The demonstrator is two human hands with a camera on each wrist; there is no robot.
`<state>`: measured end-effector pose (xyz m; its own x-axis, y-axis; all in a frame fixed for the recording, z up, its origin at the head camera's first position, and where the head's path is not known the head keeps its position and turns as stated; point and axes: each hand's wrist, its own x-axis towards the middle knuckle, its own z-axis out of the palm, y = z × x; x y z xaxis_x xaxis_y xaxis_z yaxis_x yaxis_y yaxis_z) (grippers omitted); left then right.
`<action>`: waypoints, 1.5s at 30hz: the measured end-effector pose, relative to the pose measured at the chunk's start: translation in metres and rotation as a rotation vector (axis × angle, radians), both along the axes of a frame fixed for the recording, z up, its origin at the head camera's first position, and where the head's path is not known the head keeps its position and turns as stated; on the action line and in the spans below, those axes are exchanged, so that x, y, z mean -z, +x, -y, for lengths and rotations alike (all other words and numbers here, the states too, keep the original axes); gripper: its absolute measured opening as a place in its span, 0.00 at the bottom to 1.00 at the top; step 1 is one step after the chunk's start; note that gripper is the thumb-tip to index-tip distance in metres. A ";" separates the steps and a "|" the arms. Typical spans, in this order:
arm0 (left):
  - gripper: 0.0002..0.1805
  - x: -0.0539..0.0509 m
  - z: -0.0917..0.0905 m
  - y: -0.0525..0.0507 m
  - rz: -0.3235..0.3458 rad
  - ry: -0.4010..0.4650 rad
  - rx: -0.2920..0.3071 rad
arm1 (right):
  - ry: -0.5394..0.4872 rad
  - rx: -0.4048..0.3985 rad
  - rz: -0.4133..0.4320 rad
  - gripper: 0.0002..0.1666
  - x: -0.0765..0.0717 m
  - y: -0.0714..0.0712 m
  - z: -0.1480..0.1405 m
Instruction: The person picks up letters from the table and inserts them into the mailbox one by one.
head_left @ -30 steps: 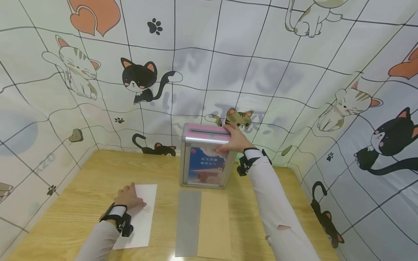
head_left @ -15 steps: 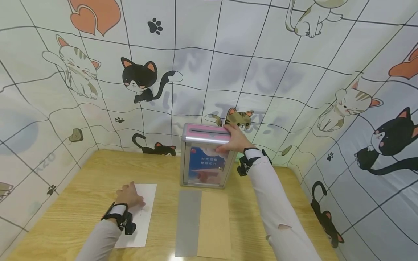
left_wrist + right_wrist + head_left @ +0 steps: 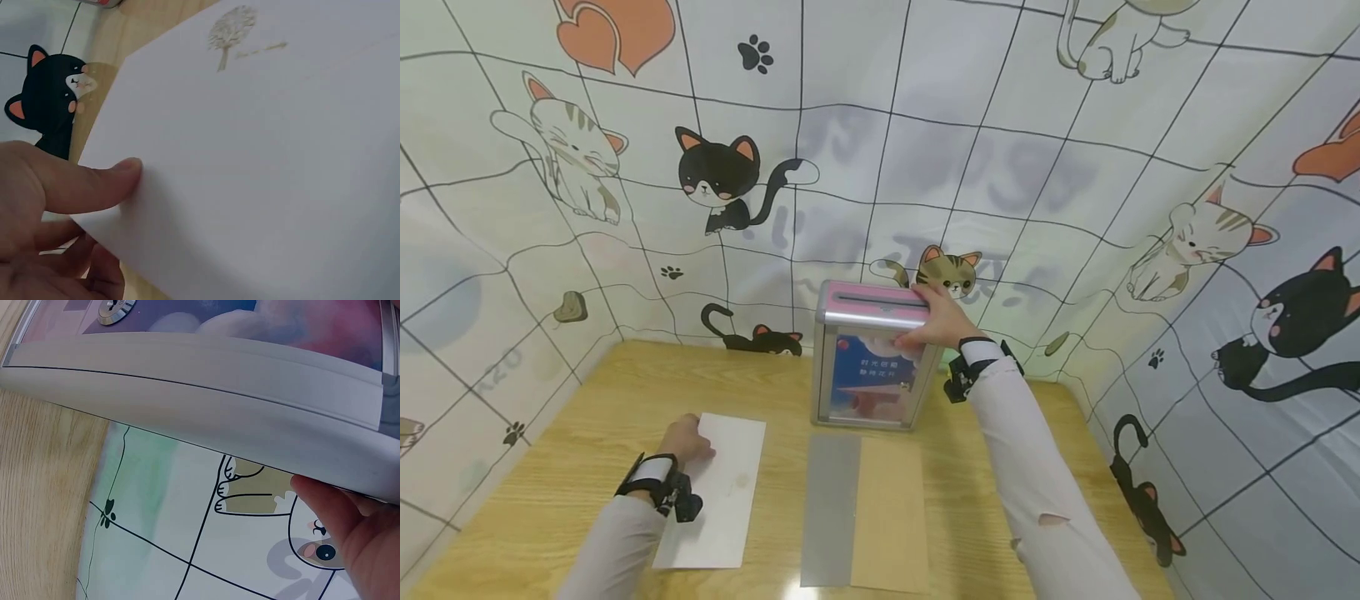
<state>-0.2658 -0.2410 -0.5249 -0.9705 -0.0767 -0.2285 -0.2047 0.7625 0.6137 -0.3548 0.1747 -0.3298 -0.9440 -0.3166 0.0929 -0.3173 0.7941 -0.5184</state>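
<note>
A white envelope-like sheet [image 3: 722,492] lies at the left of the table, its far-left corner pinched by the left hand [image 3: 685,442]. In the left wrist view the thumb of the left hand [image 3: 69,200] lies on top of the sheet [image 3: 250,162], fingers beneath its edge; a gold tree print shows near the far edge. The right hand [image 3: 942,321] grips the top right corner of an upright silver box [image 3: 872,315] with a pink slotted top. In the right wrist view the right hand [image 3: 356,537] holds the box's silver edge [image 3: 200,412].
A grey strip [image 3: 831,508] and a tan sheet [image 3: 889,512] lie side by side before the box on the wooden table [image 3: 760,383]. Cat-patterned cloth [image 3: 865,150] hangs behind and on both sides. A round lock [image 3: 116,309] is on the box front.
My left hand has shifted slightly left, from lying over the white sheet to pinching its corner, and the sheet's far end has risen a little. My right hand stays on the box.
</note>
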 end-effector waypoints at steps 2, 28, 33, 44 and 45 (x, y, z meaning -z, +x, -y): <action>0.19 -0.003 0.004 -0.002 -0.015 0.025 0.027 | 0.004 0.001 -0.002 0.64 -0.001 0.001 0.000; 0.13 -0.068 0.032 -0.009 0.039 0.376 0.185 | 0.006 0.010 -0.010 0.63 -0.002 0.006 0.002; 0.12 -0.086 0.035 -0.014 -0.005 0.403 0.176 | -0.001 0.004 -0.010 0.63 -0.001 0.005 0.002; 0.26 -0.144 0.040 -0.024 -0.185 0.391 0.119 | 0.004 0.006 0.002 0.64 -0.003 0.006 0.003; 0.27 -0.150 0.038 -0.025 -0.195 0.389 0.100 | 0.006 0.009 0.000 0.64 -0.003 0.006 0.003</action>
